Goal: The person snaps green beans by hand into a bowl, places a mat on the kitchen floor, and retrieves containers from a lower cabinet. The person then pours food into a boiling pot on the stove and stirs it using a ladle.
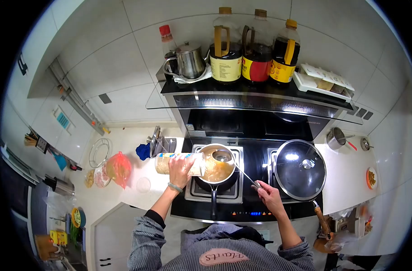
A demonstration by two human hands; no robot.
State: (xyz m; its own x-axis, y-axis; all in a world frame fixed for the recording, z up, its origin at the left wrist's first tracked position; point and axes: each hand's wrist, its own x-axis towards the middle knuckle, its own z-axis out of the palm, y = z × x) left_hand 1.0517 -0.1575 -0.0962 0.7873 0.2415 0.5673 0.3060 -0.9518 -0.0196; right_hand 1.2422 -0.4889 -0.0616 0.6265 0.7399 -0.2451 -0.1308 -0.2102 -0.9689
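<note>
My left hand [181, 168] is wrapped round a clear jar [163, 163] of pale grains or flakes. The jar lies tilted on its side, its mouth over the left rim of a saucepan [214, 182]. Brownish, cloudy liquid with pale lumps fills the pan, which stands on the left burner. My right hand [269, 197] grips the handle of a metal ladle [222, 156], whose bowl is at the far right part of the pan, in or just over the liquid. The pan's black handle [214, 203] points toward me, untouched.
A lidded frying pan [301, 170] covers the right burner, its wooden handle [322, 221] jutting over the front edge. Sauce bottles [226, 63] and a steel pot [190, 61] stand on the hood shelf. A red plastic bag [119, 169] lies on the left counter, a small saucepan [336, 138] on the right.
</note>
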